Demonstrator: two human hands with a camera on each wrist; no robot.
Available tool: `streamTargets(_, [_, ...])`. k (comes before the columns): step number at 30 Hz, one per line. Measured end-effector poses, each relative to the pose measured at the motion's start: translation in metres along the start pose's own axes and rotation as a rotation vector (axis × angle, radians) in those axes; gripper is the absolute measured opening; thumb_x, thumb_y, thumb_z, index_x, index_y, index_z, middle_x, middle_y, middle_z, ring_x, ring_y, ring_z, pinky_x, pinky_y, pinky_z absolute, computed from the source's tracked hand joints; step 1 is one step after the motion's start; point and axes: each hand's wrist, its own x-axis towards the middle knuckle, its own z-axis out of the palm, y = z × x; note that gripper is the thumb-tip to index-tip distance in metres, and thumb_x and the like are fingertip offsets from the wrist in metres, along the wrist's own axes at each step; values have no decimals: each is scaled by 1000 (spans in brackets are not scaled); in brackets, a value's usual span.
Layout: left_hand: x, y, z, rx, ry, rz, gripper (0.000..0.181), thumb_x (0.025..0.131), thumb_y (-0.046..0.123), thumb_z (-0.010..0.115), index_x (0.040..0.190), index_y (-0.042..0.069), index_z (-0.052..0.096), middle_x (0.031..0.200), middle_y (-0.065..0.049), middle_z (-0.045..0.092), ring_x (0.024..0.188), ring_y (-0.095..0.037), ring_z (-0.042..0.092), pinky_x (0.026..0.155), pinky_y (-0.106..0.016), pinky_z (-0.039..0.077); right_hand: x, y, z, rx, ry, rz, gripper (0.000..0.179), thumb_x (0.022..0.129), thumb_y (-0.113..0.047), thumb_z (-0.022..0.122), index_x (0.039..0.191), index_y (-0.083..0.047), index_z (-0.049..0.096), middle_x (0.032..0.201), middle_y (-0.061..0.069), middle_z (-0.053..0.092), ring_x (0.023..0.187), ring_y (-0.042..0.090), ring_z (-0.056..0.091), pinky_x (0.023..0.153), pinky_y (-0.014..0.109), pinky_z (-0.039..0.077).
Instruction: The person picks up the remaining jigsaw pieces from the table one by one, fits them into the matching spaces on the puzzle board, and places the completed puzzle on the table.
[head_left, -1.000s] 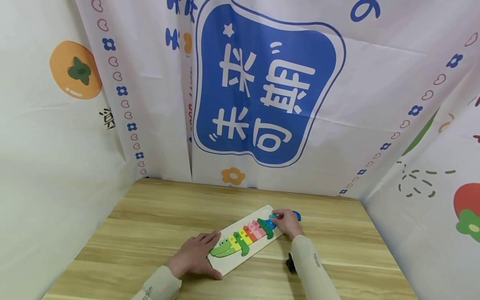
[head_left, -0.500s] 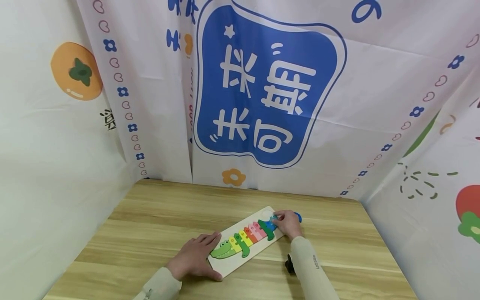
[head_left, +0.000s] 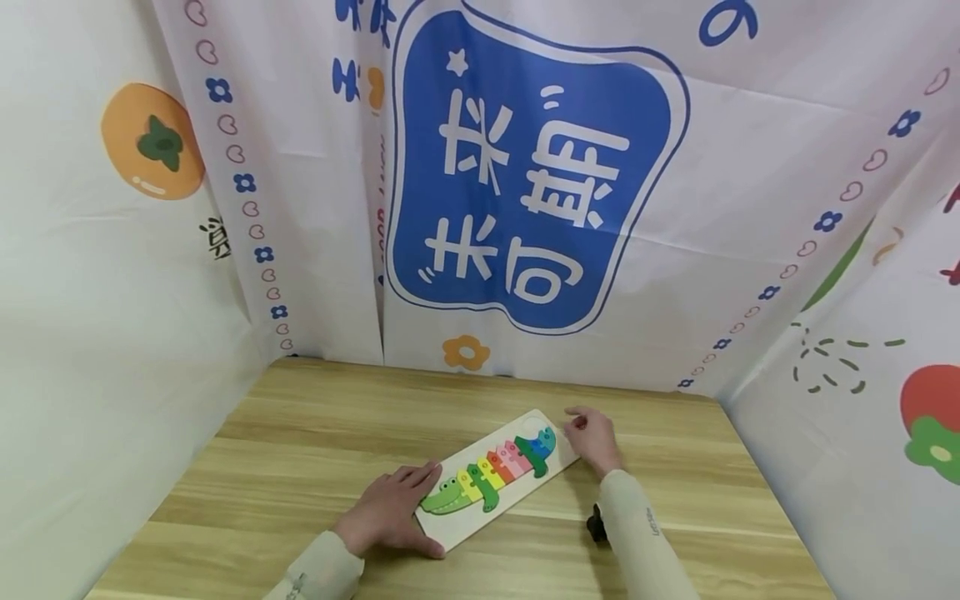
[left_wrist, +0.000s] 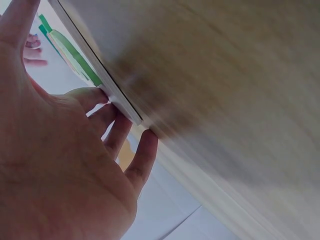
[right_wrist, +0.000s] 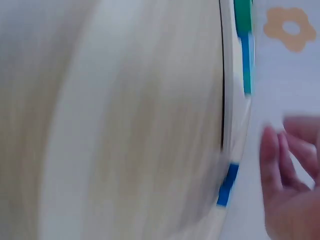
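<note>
A pale wooden puzzle board (head_left: pixel 480 521) lies slantwise on the table, its colourful crocodile of interlocking pieces (head_left: pixel 491 469) running along the middle. My left hand (head_left: pixel 393 508) holds the board's left end, fingers at the far edge and thumb at the near corner. In the left wrist view, those fingers (left_wrist: pixel 117 131) touch the board's edge and the tabletop. My right hand (head_left: pixel 595 437) hovers just past the right end, fingers loosely bent with nothing between them. A separate blue piece (right_wrist: pixel 228 185) sits beyond that end in the right wrist view; the hand hides it in the head view.
The wood-grain table (head_left: pixel 322 417) is bounded by printed white cloth (head_left: pixel 330 275) at the back and both sides. A small black object (head_left: pixel 596 523) shows beside the right sleeve (head_left: pixel 645 533). An unfilled round outline (head_left: pixel 532 424) marks the board's upper right corner.
My right hand has let go of the blue tail piece on the board and moved up and right, uncovering it. The left hand and the board stay in place.
</note>
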Motion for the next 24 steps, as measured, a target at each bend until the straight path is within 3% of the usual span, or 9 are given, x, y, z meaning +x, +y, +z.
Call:
streamTargets(2, [0, 0, 0, -2, 0, -3, 124, 67, 80, 78, 163, 14, 35, 169, -4, 35, 148, -31, 40, 114, -62, 37, 4, 8, -7, -23, 87, -1, 33, 98, -6, 64, 129, 1, 70, 100, 17, 69, 88, 28, 65, 74, 39, 54])
streamTargets(4, [0, -1, -1, -1, 0, -7, 124, 67, 80, 79, 163, 14, 35, 169, -4, 35, 148, -31, 40, 114, -62, 36, 7, 15, -11, -70, 124, 1, 34, 99, -7, 62, 130, 3, 68, 108, 22, 68, 97, 35, 66, 82, 47, 54])
streamTargets(10, [0, 0, 1, 3, -1, -13, 125, 67, 80, 78, 163, 14, 34, 169, -5, 34, 148, -31, 39, 114, -62, 37, 7, 27, -19, -161, -17, 5, 35, 95, -10, 71, 127, 6, 69, 127, 32, 64, 119, 48, 61, 102, 61, 49])
streamTargets(18, [-1, 3, 2, -14, -2, -9, 124, 67, 79, 79, 162, 13, 35, 169, -5, 35, 148, -32, 39, 114, -63, 37, 7, 33, -23, -168, -30, 29, 30, 90, -10, 78, 117, 3, 72, 113, 24, 72, 105, 39, 67, 95, 56, 53])
streamTargets(24, [-1, 3, -1, -6, -1, 1, 123, 68, 78, 79, 162, 13, 35, 169, -5, 34, 148, -32, 39, 114, -63, 36, 6, 37, -28, -49, -4, 73, 33, 89, -8, 79, 119, 2, 71, 114, 23, 70, 105, 36, 66, 93, 50, 55])
